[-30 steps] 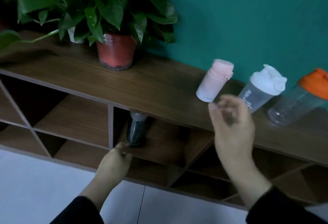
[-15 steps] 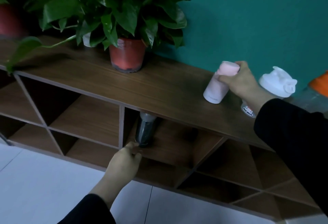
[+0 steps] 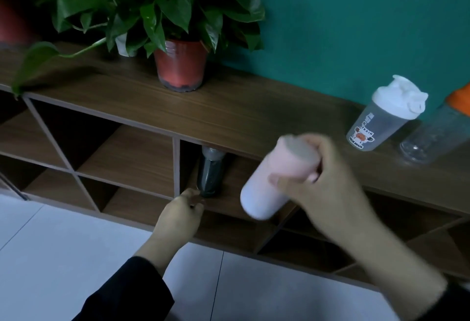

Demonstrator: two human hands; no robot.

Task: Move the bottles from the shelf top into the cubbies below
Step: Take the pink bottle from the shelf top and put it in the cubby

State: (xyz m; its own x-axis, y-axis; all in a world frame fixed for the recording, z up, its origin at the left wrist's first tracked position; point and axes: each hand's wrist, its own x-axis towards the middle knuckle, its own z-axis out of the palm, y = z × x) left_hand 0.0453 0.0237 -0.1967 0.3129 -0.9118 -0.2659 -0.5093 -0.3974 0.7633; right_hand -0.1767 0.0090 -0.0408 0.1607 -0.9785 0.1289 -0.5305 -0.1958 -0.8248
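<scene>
- Teal wall behind wooden shelf top; potted plant at back, open cubbies below.
- Right hand clamped round pink bottle, carried tilted in front of cubbies, off shelf top.
- Left hand loosely curled, fingertips touching base of dark bottle standing in cubby; whether actually gripping, cannot tell.
- White-lid shaker and orange-lid bottle waiting on top.
- Best: level pink bottle, slide into free cubby beside dark one, avoid divider.
- Half second earlier: pink bottle upright on top, just grasped; now lifted and lowered.
</scene>
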